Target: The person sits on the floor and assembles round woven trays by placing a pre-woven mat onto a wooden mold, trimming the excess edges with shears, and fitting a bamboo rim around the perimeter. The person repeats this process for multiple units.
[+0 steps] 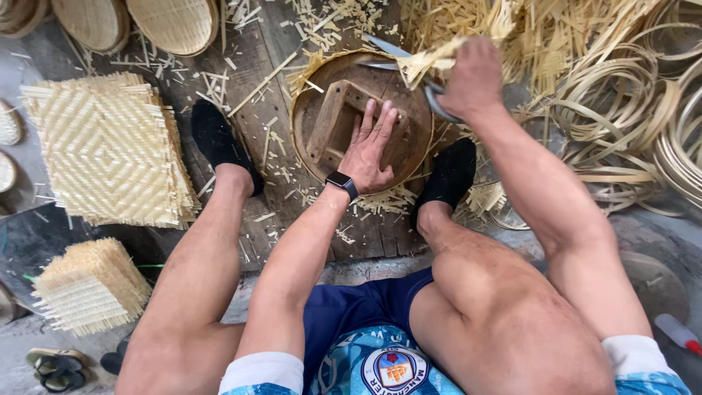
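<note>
**My hands on a round wooden form, shears cutting bamboo strips**

I sit looking down between my bare knees at a worn wooden floor [241,66] littered with bamboo offcuts. My left hand [369,146] lies flat, fingers spread and gripping nothing, pressing on a wooden block [333,121] inside a round wooden form [409,139] rimmed with woven bamboo. The form sits on the floor between my two black shoes. A dark watch [341,182] is on that wrist.

My right hand [475,77] is clenched around the handles of large shears [387,57] at the form's far edge. The blades are parted around a bunch of pale bamboo strips [431,58] sticking up from the rim.

Toward the left edge of the floor lies a stack of square woven mats [102,146], with a smaller stack [91,285] nearer me. Finished round baskets [175,25] rest at the far left corner. Coiled bamboo hoops [629,110] pile up to the right.
</note>
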